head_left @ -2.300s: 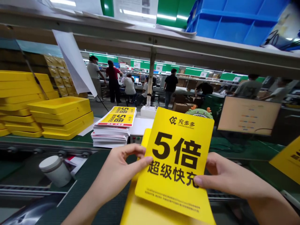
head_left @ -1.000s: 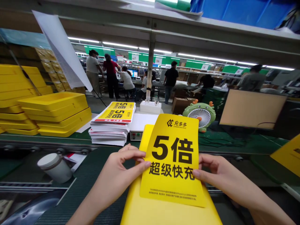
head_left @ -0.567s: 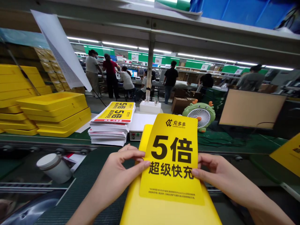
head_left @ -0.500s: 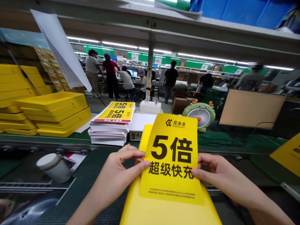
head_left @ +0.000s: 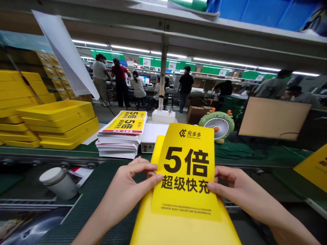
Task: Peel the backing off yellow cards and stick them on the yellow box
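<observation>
A yellow printed sticker sheet (head_left: 187,163) with large black characters lies over a smooth yellow panel (head_left: 184,233), its lower part against the surface and its upper end tilted up. My left hand (head_left: 139,182) pinches the sheet's left edge between thumb and fingers. On the opposite edge my right hand (head_left: 230,183) grips it the same way, thumb on the printed face. The panel rests on a dark green conveyor belt (head_left: 102,204). Behind my left hand stands a pile of printed sheets (head_left: 120,139), yellow ones on top.
Stacked yellow trays (head_left: 58,122) stand at the left. A white jar (head_left: 58,183) sits below them. A green fan (head_left: 217,126) and a monitor (head_left: 274,117) are behind the belt at right. A metal shelf beam (head_left: 163,27) crosses overhead. Several people work farther back.
The sheet and both hands keep nearly the same place, with a very slight shift left in view. At back right, a second person's head now shows above the monitor.
</observation>
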`<move>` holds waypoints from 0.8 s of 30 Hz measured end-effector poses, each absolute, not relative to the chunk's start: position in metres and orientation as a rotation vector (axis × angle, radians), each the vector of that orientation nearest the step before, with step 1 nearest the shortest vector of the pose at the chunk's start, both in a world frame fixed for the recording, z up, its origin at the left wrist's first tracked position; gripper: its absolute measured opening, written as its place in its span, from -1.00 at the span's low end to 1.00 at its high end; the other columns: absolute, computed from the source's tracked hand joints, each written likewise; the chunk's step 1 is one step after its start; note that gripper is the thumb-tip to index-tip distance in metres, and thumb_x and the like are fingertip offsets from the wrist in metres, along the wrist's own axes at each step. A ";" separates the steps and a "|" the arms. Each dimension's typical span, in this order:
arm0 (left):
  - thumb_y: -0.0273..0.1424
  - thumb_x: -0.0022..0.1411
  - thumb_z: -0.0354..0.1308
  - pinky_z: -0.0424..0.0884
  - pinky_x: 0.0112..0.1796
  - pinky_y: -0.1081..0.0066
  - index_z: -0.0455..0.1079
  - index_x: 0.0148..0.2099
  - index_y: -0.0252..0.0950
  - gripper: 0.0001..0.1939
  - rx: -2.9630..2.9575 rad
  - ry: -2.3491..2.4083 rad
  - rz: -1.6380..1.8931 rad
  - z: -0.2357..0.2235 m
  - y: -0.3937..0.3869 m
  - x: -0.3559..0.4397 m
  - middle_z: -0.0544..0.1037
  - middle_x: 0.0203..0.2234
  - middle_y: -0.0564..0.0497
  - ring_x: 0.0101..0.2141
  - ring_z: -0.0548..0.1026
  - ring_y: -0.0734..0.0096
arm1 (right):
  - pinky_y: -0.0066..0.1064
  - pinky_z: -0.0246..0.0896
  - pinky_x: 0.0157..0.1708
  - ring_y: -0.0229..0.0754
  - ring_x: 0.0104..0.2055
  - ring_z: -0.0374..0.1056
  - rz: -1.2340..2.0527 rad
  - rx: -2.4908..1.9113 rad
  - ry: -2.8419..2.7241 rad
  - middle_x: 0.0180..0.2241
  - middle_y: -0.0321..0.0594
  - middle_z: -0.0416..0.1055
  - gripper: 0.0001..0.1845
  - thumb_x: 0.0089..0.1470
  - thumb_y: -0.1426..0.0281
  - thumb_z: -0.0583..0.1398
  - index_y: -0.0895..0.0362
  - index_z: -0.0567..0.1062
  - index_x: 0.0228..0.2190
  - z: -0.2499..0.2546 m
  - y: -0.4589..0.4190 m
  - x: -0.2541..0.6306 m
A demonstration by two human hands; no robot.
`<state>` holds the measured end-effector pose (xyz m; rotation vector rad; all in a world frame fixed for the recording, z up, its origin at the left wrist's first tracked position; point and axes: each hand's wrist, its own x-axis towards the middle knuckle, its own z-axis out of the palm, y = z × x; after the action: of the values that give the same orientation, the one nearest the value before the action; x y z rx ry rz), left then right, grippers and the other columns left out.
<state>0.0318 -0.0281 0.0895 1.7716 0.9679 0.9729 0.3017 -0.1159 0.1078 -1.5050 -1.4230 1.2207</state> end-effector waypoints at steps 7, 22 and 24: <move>-0.23 0.11 0.27 0.34 -0.22 0.41 0.51 -0.32 -0.19 -0.84 1.774 0.969 0.945 0.090 -0.027 0.032 0.46 -0.33 0.02 -0.24 0.43 0.34 | -0.27 0.39 -0.15 -0.02 -0.13 0.41 1.209 -1.507 -1.461 -0.27 -0.20 0.45 -0.77 0.12 0.21 0.22 0.14 0.47 -0.32 0.105 -0.118 0.302; -0.02 0.29 -0.05 0.54 -0.30 0.22 -0.11 0.36 -0.12 -0.31 2.211 1.306 0.994 0.091 -0.046 0.019 0.51 -0.04 -0.08 0.01 0.43 0.04 | -0.47 0.31 -0.11 -0.15 0.08 0.29 0.470 -1.815 -1.592 0.03 -0.32 0.40 -0.53 0.23 -0.01 -0.01 -0.10 0.30 0.07 0.102 -0.133 0.327; -0.05 0.28 -0.04 0.48 -0.13 -0.04 -0.42 0.39 -0.20 -0.16 2.440 1.443 1.204 0.090 -0.056 0.020 0.32 0.15 -0.17 0.12 0.31 -0.10 | -0.59 0.32 -0.14 -0.24 -0.03 0.37 0.304 -1.678 -1.630 -0.07 -0.34 0.45 -0.69 0.23 0.10 0.07 -0.10 0.37 -0.04 0.096 -0.140 0.325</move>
<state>0.0200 -0.0557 0.0903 2.4404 1.4434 1.2039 0.3246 -0.1395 0.0962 -1.6778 -1.6304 0.3044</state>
